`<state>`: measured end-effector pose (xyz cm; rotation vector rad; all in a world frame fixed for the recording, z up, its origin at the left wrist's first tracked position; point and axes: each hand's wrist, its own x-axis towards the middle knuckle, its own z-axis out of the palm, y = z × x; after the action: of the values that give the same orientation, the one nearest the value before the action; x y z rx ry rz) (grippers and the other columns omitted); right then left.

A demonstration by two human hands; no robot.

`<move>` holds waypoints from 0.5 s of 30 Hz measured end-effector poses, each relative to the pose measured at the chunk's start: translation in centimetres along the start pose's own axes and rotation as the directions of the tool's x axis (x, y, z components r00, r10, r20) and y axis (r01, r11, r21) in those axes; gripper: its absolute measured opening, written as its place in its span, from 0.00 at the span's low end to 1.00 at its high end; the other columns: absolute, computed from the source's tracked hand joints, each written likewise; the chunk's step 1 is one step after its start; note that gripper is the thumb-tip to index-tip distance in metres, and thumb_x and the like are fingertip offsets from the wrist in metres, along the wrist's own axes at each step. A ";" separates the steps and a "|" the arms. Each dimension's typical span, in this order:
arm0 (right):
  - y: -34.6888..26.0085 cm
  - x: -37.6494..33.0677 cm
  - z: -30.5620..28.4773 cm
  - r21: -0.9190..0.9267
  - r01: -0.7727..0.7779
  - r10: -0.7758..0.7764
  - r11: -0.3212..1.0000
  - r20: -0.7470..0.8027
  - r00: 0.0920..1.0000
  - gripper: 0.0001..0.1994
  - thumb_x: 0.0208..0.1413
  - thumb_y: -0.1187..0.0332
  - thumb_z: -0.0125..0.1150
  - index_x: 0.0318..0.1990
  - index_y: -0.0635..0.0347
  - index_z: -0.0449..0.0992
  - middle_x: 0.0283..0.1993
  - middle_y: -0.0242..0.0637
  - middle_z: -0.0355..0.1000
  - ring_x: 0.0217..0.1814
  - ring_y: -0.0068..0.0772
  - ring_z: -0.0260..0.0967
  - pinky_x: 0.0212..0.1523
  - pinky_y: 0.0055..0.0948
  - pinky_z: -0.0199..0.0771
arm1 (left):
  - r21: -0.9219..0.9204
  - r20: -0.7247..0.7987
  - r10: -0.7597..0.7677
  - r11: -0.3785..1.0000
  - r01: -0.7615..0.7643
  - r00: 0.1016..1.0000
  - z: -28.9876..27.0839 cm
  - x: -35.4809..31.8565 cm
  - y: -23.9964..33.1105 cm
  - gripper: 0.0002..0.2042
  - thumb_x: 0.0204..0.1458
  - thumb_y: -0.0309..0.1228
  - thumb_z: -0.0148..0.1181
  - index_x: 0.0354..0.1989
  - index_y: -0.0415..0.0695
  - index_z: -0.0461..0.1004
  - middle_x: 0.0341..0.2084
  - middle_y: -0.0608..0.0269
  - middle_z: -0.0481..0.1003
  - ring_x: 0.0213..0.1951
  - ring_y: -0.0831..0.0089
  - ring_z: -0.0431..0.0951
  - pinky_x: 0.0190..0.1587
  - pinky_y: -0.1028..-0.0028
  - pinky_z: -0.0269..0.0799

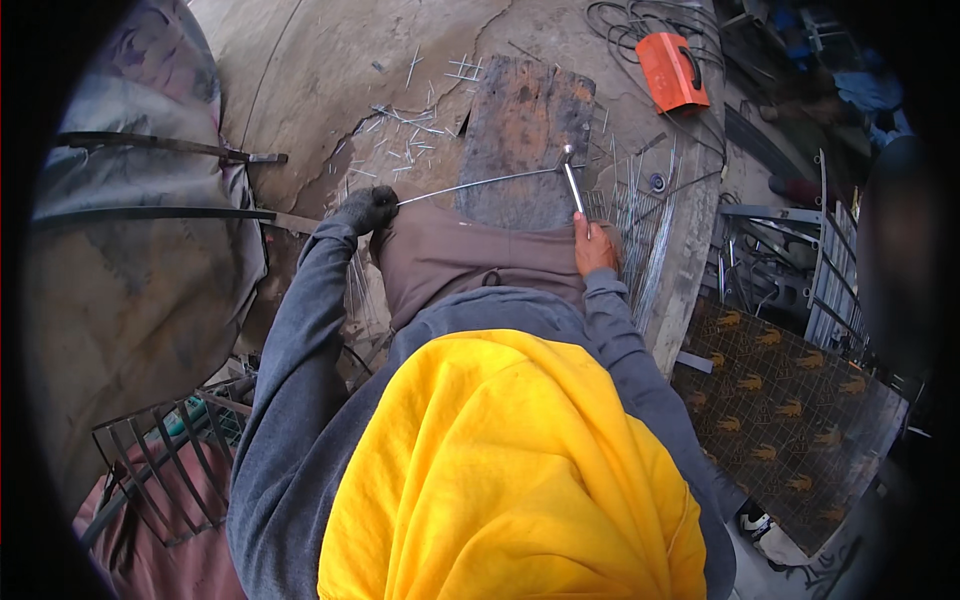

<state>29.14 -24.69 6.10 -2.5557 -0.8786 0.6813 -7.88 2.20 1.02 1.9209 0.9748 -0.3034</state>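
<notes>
My left hand (370, 209), in a dark glove, is closed round one end of a thin metal rod (470, 184). The rod runs to the right across a worn, rust-stained board (525, 115), and its far end lies by the hammer head. In my bare right hand (596, 250) is a hammer (573, 186), gripped by its handle with the head pointing away from me. Whether the hammer touches the rod, I cannot tell. Short cut pieces of metal rod (405, 125) are scattered on the ground left of the board.
Long thin rods (645, 230) lie in a bundle at my right. An orange machine with a black handle (672, 72) stands at the far right beside coiled cables (620, 22). Draped sheeting (140, 300) fills the left side. A patterned panel (785, 415) and metal frames (835, 265) are at right.
</notes>
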 end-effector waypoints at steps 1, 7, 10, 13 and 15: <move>-0.1 -0.1 0.0 -0.002 0.003 -0.003 1.000 0.004 1.000 0.33 0.60 0.37 0.41 0.33 0.64 0.73 0.37 0.59 0.72 0.43 0.67 0.67 0.45 0.53 0.64 | -0.003 -0.002 -0.004 1.000 0.004 1.000 0.2 0.0 -0.4 0.12 0.49 0.41 0.58 0.38 0.50 0.76 0.32 0.51 0.78 0.38 0.53 0.78 0.42 0.59 0.71; -1.3 -1.4 0.1 0.056 0.027 -0.025 0.998 -0.023 0.999 0.34 0.60 0.35 0.39 0.33 0.64 0.72 0.39 0.60 0.72 0.43 0.68 0.66 0.46 0.54 0.64 | 0.143 -0.048 0.022 0.990 -0.015 0.999 0.4 0.0 0.0 0.12 0.50 0.42 0.56 0.38 0.51 0.75 0.31 0.52 0.78 0.38 0.53 0.78 0.42 0.59 0.71; -1.7 -0.8 0.5 0.020 0.033 -0.033 0.999 0.025 0.999 0.34 0.60 0.35 0.39 0.32 0.64 0.71 0.37 0.60 0.72 0.42 0.68 0.66 0.44 0.54 0.63 | 0.124 -0.082 0.032 0.992 -0.022 0.996 0.5 -0.1 -0.1 0.11 0.51 0.40 0.58 0.36 0.48 0.76 0.27 0.60 0.78 0.32 0.64 0.78 0.38 0.65 0.71; -1.7 -1.5 0.3 0.092 -0.010 0.009 0.996 0.006 1.000 0.35 0.59 0.35 0.39 0.31 0.64 0.71 0.35 0.60 0.72 0.41 0.69 0.66 0.43 0.55 0.63 | 0.114 -0.080 0.036 0.993 -0.026 0.996 0.4 -0.1 0.5 0.10 0.51 0.40 0.57 0.36 0.48 0.76 0.27 0.60 0.78 0.32 0.64 0.78 0.38 0.65 0.71; -0.9 -1.4 1.2 0.084 0.065 -0.063 0.994 -0.027 0.998 0.35 0.59 0.34 0.39 0.30 0.64 0.70 0.34 0.59 0.72 0.40 0.69 0.66 0.42 0.56 0.62 | 0.035 -0.046 0.000 0.999 0.001 0.999 0.2 -0.3 0.9 0.10 0.51 0.38 0.57 0.36 0.47 0.76 0.27 0.60 0.78 0.32 0.66 0.78 0.38 0.65 0.71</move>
<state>27.11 -24.66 6.01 -2.4448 -0.8995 0.6537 -7.36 1.66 1.70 1.9669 1.0062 -0.2793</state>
